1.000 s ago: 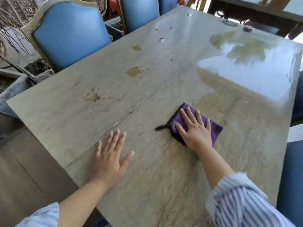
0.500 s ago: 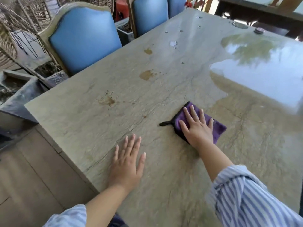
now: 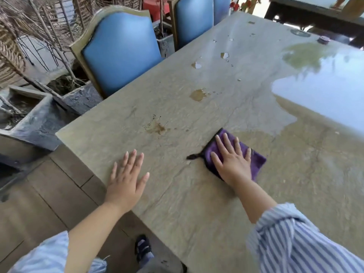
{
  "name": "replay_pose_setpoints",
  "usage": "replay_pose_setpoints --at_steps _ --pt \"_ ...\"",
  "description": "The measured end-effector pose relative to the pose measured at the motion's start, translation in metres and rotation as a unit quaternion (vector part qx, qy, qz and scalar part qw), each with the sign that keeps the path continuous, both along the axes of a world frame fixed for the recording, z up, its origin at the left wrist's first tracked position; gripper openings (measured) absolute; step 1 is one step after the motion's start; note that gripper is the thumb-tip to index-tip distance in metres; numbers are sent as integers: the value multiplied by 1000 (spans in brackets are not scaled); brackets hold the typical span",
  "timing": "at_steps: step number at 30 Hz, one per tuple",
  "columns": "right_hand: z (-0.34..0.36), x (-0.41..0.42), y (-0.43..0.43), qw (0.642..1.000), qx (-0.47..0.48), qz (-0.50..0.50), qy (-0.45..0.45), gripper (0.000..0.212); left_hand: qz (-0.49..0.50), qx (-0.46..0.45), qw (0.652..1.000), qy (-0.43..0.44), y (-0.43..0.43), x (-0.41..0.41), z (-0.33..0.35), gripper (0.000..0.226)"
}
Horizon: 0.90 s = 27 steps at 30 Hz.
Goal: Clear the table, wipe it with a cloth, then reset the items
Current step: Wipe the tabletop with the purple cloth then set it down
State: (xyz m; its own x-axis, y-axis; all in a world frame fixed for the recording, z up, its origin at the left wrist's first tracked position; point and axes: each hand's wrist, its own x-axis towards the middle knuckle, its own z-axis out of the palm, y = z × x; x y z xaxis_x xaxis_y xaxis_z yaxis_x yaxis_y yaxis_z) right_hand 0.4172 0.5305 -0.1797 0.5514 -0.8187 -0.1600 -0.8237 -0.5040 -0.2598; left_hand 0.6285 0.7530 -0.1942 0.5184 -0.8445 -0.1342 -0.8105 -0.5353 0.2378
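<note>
Nearest, left of the purple cloth (image 3: 258, 160), the left hand (image 3: 126, 180) lies flat with fingers spread on the stone table (image 3: 197, 213), the right hand (image 3: 232, 164) presses straight-fingered on the cloth itself, brown stains (image 3: 157, 128) lie just beyond the cloth, and a blue chair (image 3: 120, 54) stands farther beyond it.

The long beige stone-topped table (image 3: 197, 203) carries a folded purple cloth (image 3: 258, 162), scattered brown stains (image 3: 198, 94) and a glossy wet patch (image 3: 325, 91).
</note>
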Motion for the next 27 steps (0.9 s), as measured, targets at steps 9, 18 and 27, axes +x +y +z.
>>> replay_pose_setpoints --at_steps 9,18,27 --pt "5 24 33 969 -1 247 4 59 -29 -6 1000 -2 11 61 2 82" --pt "9 108 105 964 4 264 -16 59 -55 -36 998 -8 18 81 -6 67" --pt "1 156 96 998 11 60 -16 59 -21 -17 1000 16 40 138 -4 86"
